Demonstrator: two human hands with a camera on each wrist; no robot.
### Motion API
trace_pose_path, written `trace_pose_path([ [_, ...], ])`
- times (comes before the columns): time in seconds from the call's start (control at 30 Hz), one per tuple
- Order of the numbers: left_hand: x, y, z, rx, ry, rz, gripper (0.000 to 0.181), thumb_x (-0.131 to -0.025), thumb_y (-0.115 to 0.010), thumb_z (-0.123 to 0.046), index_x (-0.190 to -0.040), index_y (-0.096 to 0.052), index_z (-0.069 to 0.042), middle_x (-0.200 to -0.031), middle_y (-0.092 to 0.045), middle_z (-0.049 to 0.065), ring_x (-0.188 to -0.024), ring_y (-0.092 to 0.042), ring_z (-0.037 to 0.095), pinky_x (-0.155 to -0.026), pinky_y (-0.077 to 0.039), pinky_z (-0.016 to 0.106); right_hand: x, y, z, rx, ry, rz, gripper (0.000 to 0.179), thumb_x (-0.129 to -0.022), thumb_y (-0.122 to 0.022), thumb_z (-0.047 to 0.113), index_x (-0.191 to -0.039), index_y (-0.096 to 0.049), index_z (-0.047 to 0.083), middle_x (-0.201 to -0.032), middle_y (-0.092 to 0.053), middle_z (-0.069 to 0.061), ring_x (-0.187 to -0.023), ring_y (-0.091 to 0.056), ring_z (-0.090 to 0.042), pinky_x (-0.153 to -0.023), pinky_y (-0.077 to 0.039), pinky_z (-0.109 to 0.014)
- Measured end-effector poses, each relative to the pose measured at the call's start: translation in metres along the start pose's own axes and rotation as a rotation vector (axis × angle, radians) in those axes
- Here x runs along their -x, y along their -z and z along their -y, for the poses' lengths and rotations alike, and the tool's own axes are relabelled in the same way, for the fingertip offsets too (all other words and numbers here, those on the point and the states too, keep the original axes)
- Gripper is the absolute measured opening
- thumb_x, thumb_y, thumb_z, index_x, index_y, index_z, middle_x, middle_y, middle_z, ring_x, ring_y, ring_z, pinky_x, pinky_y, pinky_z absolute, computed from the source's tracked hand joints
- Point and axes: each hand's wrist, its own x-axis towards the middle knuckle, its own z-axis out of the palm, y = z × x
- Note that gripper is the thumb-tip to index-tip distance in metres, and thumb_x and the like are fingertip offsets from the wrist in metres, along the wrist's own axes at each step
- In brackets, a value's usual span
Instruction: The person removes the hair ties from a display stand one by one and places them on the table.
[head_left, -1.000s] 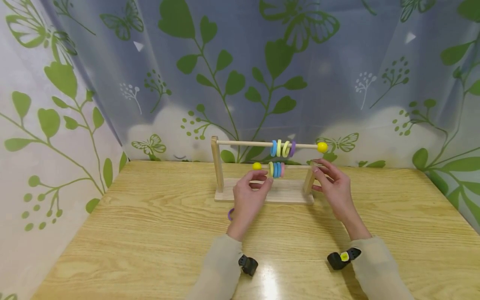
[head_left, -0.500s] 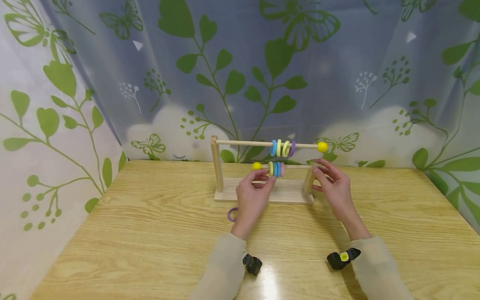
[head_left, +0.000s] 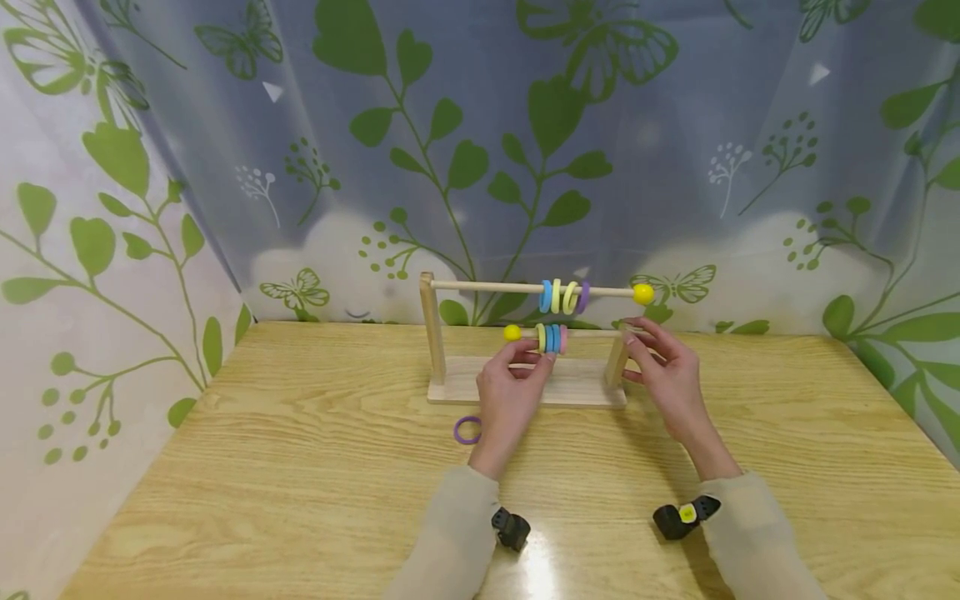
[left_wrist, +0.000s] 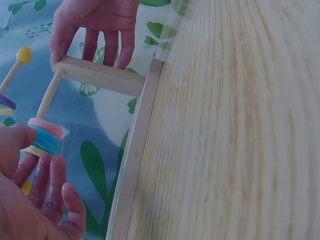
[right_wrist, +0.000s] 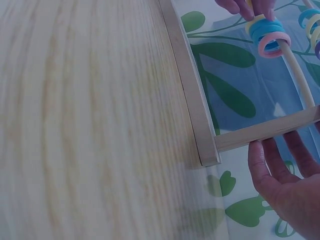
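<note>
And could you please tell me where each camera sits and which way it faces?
Head: worn on the head, facing forward and down at the wooden rack on the table; left hand, right hand and sleeves show.
Left wrist: worn there, facing along the rack; left hand lower left, right hand at top.
Right wrist: worn there, facing the rack from its other end; right hand lower right, part of the left hand at top.
Shared: both wrist views show the pink ring.

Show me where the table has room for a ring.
Bare table lies left of the purple ring, in front of the wooden base between left grip and right grip, and right of the latter. Crowded: the lower rod, where left grip pinches rings, and the held short post.
</note>
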Motion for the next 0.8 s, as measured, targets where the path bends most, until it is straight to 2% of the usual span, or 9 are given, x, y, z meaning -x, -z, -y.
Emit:
trace_pose_path([
  [0.23, -0.0003, -0.0001, 0.0014, -0.003, -0.023, -0.024, 0.017, -0.088, -0.079, -0.018, -0.102, -0.077, -0.008, -0.09, -0.078, 0.009, -0.072, -0.069, 0.012, -0.071, -0.058, 0.022, -0.0002, -0.0008, 0.001, -0.008, -0.011, -0.005, 0.044, -0.103, -0.062, 0.028, -0.14, -0.059, 0.005, -0.114, -0.067, 0.017, -0.104, -0.067, -0.002, -0.075, -0.062, -0.024],
  [0.6, -0.0006, 0.0009, 0.0052, -0.002, -0.037, -0.05, 0.012, -0.089, -0.077, -0.017, -0.097, -0.078, -0.009, -0.09, -0.076, 0.008, -0.072, -0.07, 0.019, -0.069, -0.057, 0.021, 0.0009, -0.0021, 0.0039, -0.02, -0.025, -0.008, 0.043, -0.103, -0.062, 0.025, -0.14, -0.058, 0.004, -0.109, -0.068, 0.02, -0.101, -0.067, 0.0, -0.073, -0.062, -0.022],
  [0.8, 0.0005, 0.0022, 0.005, -0.006, -0.051, -0.05, 0.011, -0.091, -0.075, -0.018, -0.097, -0.078, -0.009, -0.093, -0.077, 0.008, -0.071, -0.068, 0.016, -0.068, -0.057, 0.021, 0.0009, -0.0017, 0.0026, -0.029, -0.014, -0.006, 0.043, -0.103, -0.063, 0.025, -0.14, -0.059, 0.004, -0.111, -0.069, 0.017, -0.101, -0.067, -0.001, -0.074, -0.062, -0.023],
])
